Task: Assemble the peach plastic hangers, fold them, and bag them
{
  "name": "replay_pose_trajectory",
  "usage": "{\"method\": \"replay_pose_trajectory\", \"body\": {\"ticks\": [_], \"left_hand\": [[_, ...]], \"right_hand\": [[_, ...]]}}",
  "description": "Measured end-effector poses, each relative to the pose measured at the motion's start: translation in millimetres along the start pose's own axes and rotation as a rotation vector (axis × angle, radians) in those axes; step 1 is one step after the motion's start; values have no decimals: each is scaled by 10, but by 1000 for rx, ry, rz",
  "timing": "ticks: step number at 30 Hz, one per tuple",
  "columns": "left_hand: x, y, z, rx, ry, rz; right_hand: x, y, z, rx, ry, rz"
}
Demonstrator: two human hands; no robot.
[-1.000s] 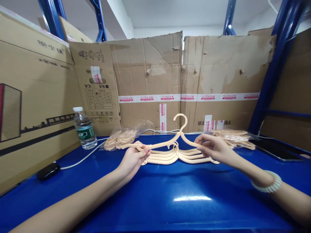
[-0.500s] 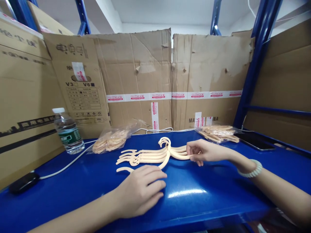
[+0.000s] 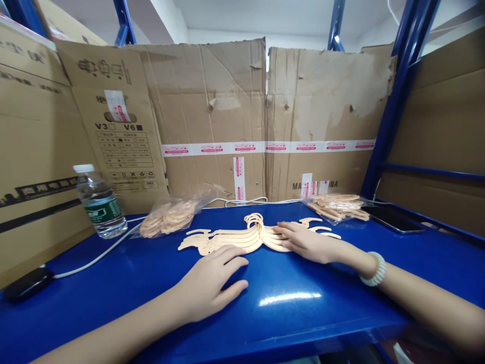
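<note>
Several cream-coloured clothes hangers (image 3: pixel 235 238) lie fanned flat on the blue table (image 3: pixel 291 323), their hooks bunched at the back. My left hand (image 3: pixel 217 278) rests palm down at the front of their left arms, fingers spread. Across the right arms lies my right hand (image 3: pixel 310 242), its fingers stretched out flat on top. A pale bead bracelet (image 3: pixel 375 269) circles my right wrist. Parts of the hangers are hidden under both hands.
Behind are two clear bags of cream pieces, a left bag (image 3: pixel 170 217) and a right bag (image 3: pixel 335 207). A phone (image 3: pixel 394 220) lies at right. Left stand a water bottle (image 3: pixel 100 205) and a black device (image 3: pixel 28 284) with a white cable. Cardboard sheets (image 3: pixel 212 116) wall the back.
The front hanger has come down in line with the others. My right hand went from gripping its right arm to lying flat on the stack. My left hand shifted slightly left.
</note>
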State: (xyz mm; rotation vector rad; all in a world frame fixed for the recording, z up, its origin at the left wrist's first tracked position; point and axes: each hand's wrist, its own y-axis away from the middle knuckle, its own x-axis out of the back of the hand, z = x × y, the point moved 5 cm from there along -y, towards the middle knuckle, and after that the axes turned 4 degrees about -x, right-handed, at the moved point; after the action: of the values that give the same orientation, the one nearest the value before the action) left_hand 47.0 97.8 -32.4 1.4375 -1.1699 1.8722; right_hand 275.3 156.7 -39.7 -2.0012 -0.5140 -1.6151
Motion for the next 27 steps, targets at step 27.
{"method": "replay_pose_trajectory", "body": {"ticks": [27], "left_hand": [[-2,-19,-198,-28,250,187]], "right_hand": [[60,-155,-111,152,198,315]]}}
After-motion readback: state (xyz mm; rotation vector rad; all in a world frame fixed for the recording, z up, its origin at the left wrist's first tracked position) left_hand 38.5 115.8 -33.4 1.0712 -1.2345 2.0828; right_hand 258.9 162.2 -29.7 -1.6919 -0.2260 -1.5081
